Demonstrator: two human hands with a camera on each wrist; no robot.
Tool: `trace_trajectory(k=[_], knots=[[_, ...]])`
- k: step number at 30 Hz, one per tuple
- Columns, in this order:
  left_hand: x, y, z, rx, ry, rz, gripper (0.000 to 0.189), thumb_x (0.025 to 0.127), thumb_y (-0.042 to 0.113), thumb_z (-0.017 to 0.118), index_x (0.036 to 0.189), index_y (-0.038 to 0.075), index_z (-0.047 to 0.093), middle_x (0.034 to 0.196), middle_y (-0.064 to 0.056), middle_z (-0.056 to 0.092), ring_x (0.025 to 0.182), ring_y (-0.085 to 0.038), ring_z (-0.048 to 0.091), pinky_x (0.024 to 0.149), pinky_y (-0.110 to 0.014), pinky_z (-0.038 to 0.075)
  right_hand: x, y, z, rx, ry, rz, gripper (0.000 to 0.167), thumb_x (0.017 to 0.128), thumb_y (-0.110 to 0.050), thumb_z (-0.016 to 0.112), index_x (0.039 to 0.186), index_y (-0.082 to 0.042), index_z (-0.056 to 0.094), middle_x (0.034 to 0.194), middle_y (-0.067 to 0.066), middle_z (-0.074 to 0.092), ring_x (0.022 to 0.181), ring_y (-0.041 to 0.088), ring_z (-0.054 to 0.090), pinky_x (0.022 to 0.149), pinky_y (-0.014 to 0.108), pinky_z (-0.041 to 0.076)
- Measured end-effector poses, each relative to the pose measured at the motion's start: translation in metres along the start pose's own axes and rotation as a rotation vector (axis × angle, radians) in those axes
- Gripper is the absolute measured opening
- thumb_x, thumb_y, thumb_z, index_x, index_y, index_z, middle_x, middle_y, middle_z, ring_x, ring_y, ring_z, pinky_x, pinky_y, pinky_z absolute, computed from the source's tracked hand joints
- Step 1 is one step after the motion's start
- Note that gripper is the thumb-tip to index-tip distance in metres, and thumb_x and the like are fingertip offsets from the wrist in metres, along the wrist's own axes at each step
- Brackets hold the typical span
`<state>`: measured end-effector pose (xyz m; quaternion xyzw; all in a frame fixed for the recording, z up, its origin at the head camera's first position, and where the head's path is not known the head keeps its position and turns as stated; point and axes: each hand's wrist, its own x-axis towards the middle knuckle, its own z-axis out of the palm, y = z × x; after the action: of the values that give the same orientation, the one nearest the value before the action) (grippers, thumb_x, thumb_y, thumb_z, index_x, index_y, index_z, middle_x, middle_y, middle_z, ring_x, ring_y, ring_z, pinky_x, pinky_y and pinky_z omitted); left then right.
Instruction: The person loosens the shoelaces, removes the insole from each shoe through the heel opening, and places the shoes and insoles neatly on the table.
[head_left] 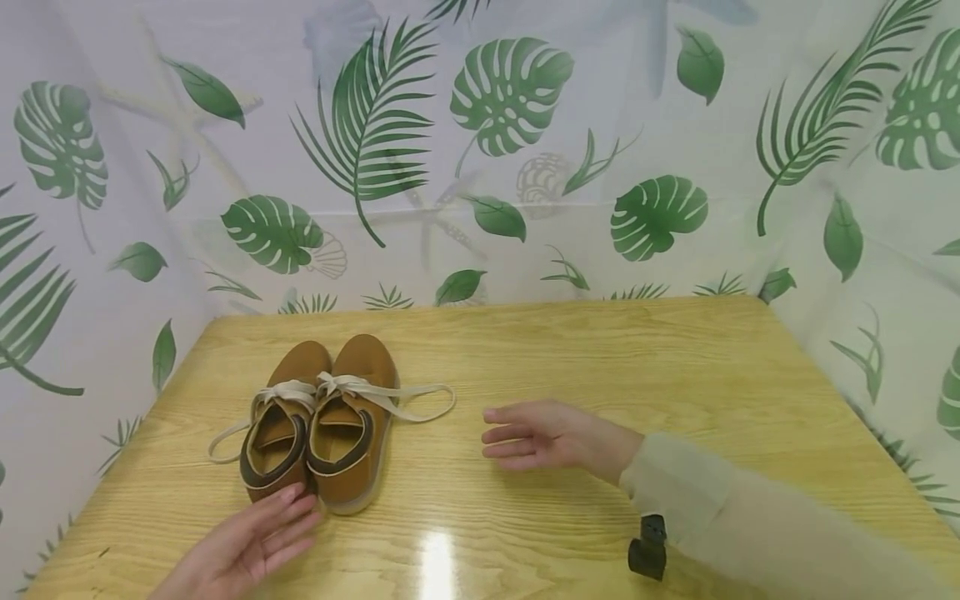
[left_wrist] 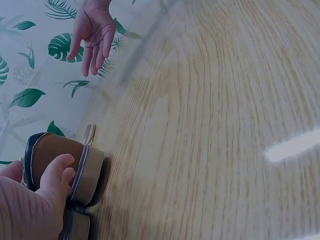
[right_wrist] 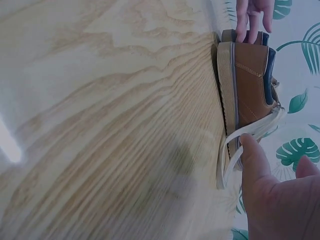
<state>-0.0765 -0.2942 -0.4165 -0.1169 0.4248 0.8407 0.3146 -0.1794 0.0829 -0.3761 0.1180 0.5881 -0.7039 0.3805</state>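
From the head view, two brown shoes stand upright side by side toward the left of the wooden surface [head_left: 600, 367], toes toward the leaf-printed cloth [head_left: 420, 117] and heels toward the person. The left shoe [head_left: 298, 363] and right shoe [head_left: 366, 357] have pale laces tied in bows; a lace loop [head_left: 431, 408] reaches out to the right across the surface, and another lies to the left. The left grip [head_left: 255, 540] is just beside the heels, its fingertips overlapping the back of the left shoe in this view; it is released, fingers extended and loosely bent, though contact with the heel cannot be made out. The right grip [head_left: 543, 435] is released too, fingers stretched toward the shoes but apart from them, to the right of the lace loop. A pale sleeve [head_left: 675, 479] covers the right forearm, with a small black device [head_left: 647, 548] at the wrist. In the left wrist view, the left grip is at the lower left, in front of the heel of the right shoe, while the right grip appears at the top, palm visible, well apart from the shoes. In the right wrist view, the right shoe is seen along its side; the left grip's fingers overlap its heel end, and the right grip's thumb overlaps the lace loop.
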Motion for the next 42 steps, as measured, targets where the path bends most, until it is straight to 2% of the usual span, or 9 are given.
trace_trajectory(k=[13, 15, 17, 20, 22, 25, 29, 38, 42], knots=[[0.002, -0.001, 0.013, -0.049, 0.185, 0.018, 0.015, 0.098, 0.023, 0.052, 0.099, 0.015, 0.066, 0.102, -0.007, 0.068, 0.098, -0.02, 0.066, 0.109, -0.04, 0.039, 0.021, 0.005, 0.032, 0.014, 0.012, 0.019, 0.042, 0.091, -0.017, 0.064, 0.128, 0.001, 0.052, 0.12, 0.026, 0.06, 0.104, 0.036, 0.064, 0.093, 0.05, 0.053], [0.003, -0.003, 0.017, -0.022, 0.242, 0.045, 0.013, 0.098, 0.024, 0.053, 0.103, 0.016, 0.063, 0.114, -0.019, 0.063, 0.098, -0.02, 0.065, 0.108, -0.04, 0.04, 0.024, 0.004, 0.038, 0.005, 0.01, 0.02, 0.045, 0.09, -0.017, 0.065, 0.128, 0.001, 0.051, 0.12, 0.026, 0.06, 0.103, 0.035, 0.064, 0.092, 0.05, 0.053], [0.006, -0.004, 0.023, 0.026, 0.294, 0.062, 0.025, 0.098, 0.026, 0.053, 0.118, 0.012, 0.054, 0.133, -0.03, 0.047, 0.111, -0.027, 0.06, 0.108, -0.039, 0.041, 0.025, 0.003, 0.044, -0.003, 0.005, 0.02, 0.046, 0.09, -0.018, 0.066, 0.129, 0.0, 0.05, 0.12, 0.026, 0.06, 0.103, 0.035, 0.064, 0.093, 0.05, 0.052], [0.009, -0.003, 0.032, 0.081, 0.352, 0.087, 0.054, 0.099, 0.029, 0.05, 0.143, 0.007, 0.027, 0.153, -0.029, 0.011, 0.133, -0.037, 0.038, 0.107, -0.037, 0.043, 0.027, 0.0, 0.052, -0.004, 0.002, 0.026, 0.048, 0.09, -0.017, 0.066, 0.131, 0.0, 0.048, 0.121, 0.026, 0.06, 0.106, 0.036, 0.063, 0.094, 0.049, 0.052], [0.01, -0.001, 0.037, 0.094, 0.358, 0.087, 0.07, 0.099, 0.029, 0.048, 0.15, 0.003, 0.007, 0.154, -0.029, 0.003, 0.14, -0.037, 0.018, 0.107, -0.035, 0.042, 0.029, 0.0, 0.059, -0.01, -0.002, 0.024, 0.05, 0.089, -0.017, 0.067, 0.132, 0.0, 0.046, 0.12, 0.026, 0.06, 0.108, 0.038, 0.062, 0.093, 0.05, 0.052], [0.01, 0.0, 0.043, 0.091, 0.36, 0.094, 0.077, 0.1, 0.028, 0.048, 0.15, 0.002, -0.004, 0.154, -0.027, -0.003, 0.142, -0.039, 0.01, 0.11, -0.037, 0.036, 0.031, 0.001, 0.069, -0.032, -0.001, 0.016, 0.052, 0.088, -0.017, 0.068, 0.132, 0.0, 0.046, 0.117, 0.026, 0.062, 0.107, 0.039, 0.062, 0.092, 0.05, 0.053], [0.013, 0.001, 0.049, 0.064, 0.393, 0.109, 0.076, 0.099, 0.025, 0.05, 0.15, 0.002, -0.002, 0.155, -0.024, -0.004, 0.142, -0.039, 0.01, 0.114, -0.042, 0.028, 0.034, 0.002, 0.08, -0.066, 0.001, 0.0, 0.052, 0.087, -0.018, 0.069, 0.131, 0.001, 0.048, 0.116, 0.026, 0.062, 0.105, 0.039, 0.063, 0.091, 0.051, 0.053], [0.017, 0.0, 0.065, 0.003, 0.459, 0.112, 0.077, 0.097, 0.027, 0.054, 0.151, 0.006, 0.003, 0.157, -0.018, -0.001, 0.143, -0.034, 0.013, 0.116, -0.041, 0.026, 0.038, 0.007, 0.099, -0.117, -0.014, 0.012, 0.057, 0.087, -0.018, 0.069, 0.134, 0.003, 0.045, 0.121, 0.03, 0.058, 0.108, 0.041, 0.06, 0.092, 0.053, 0.052], [0.02, 0.0, 0.072, 0.021, 0.483, 0.123, 0.078, 0.095, 0.027, 0.057, 0.151, 0.007, 0.007, 0.157, -0.017, 0.003, 0.143, -0.032, 0.016, 0.117, -0.042, 0.027, 0.04, 0.007, 0.11, -0.106, 0.009, 0.005, 0.054, 0.085, -0.015, 0.071, 0.13, 0.003, 0.049, 0.122, 0.029, 0.057, 0.109, 0.043, 0.059, 0.092, 0.054, 0.052]])
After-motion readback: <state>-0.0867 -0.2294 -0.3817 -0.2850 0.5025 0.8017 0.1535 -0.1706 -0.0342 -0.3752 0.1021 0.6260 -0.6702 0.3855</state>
